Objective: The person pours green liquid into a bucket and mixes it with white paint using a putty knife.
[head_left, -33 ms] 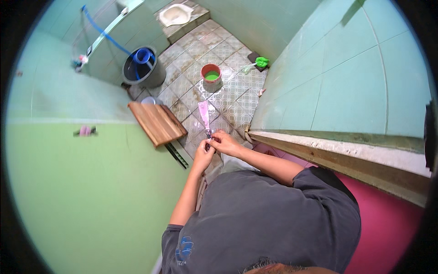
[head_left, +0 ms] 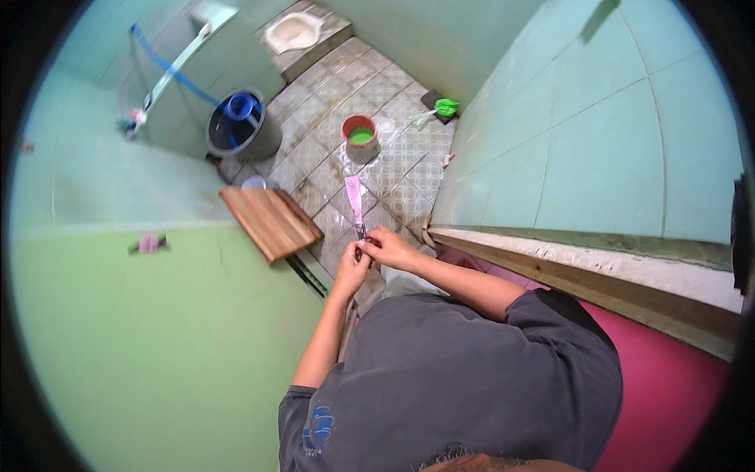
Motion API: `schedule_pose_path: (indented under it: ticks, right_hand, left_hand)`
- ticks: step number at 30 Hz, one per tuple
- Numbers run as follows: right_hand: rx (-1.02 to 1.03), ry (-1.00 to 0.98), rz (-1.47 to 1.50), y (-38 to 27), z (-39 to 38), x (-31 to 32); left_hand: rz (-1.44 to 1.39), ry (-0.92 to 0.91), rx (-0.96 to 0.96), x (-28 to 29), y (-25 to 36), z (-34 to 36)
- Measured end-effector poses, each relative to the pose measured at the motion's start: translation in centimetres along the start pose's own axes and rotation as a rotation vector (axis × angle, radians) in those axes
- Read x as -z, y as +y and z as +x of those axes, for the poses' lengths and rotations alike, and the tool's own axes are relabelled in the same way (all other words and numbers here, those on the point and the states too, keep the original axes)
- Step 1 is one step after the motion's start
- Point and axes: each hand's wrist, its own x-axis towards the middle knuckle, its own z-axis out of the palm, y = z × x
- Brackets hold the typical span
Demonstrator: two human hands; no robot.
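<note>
Both my hands are together in front of me, near the middle of the view. Between them is a long, flat pink knife-like tool (head_left: 354, 197) with a narrow dark end, its pink part pointing away from me. My left hand (head_left: 351, 269) is closed around the lower dark end. Fingers of my right hand (head_left: 388, 248) pinch the same dark part just above. My fingers hide much of that end. Beyond the tip, a red-rimmed bucket (head_left: 360, 140) with green liquid stands on the wet tiled floor.
A dark tub (head_left: 267, 140) holding a blue dipper (head_left: 239, 106) stands at the left, with a blue hose (head_left: 177, 75) above. Nearer is a wooden board (head_left: 271, 224) by the green wall. A squat toilet (head_left: 295, 33) lies far off; a green brush (head_left: 445, 108) is at right.
The view has shifted slightly, so the floor things appear a little lower and further left. My hands keep the same hold on the pink tool.
</note>
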Motion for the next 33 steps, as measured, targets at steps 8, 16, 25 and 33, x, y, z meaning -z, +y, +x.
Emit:
schedule_pose_path:
  ticks: [8, 16, 25, 33]
  right_hand:
    - [-0.102, 0.175, 0.034, 1.4, 2.3, 5.7]
    - [-0.473, 0.266, 0.066, 5.5, -6.5, 2.4]
    - [-0.977, 1.084, 0.300, 10.6, -23.0, -10.5]
    - [-1.349, 1.504, 1.057, 15.6, -30.8, -25.0]
  left_hand:
    - [-0.128, -0.120, 0.123, 1.9, 1.8, 11.9]
    - [-0.063, -0.042, 0.274, 7.9, 1.4, 18.4]
    - [0.346, -0.071, 0.404, 9.4, 1.3, 27.2]
    - [0.506, -0.154, 0.298, 7.8, 3.3, 29.8]
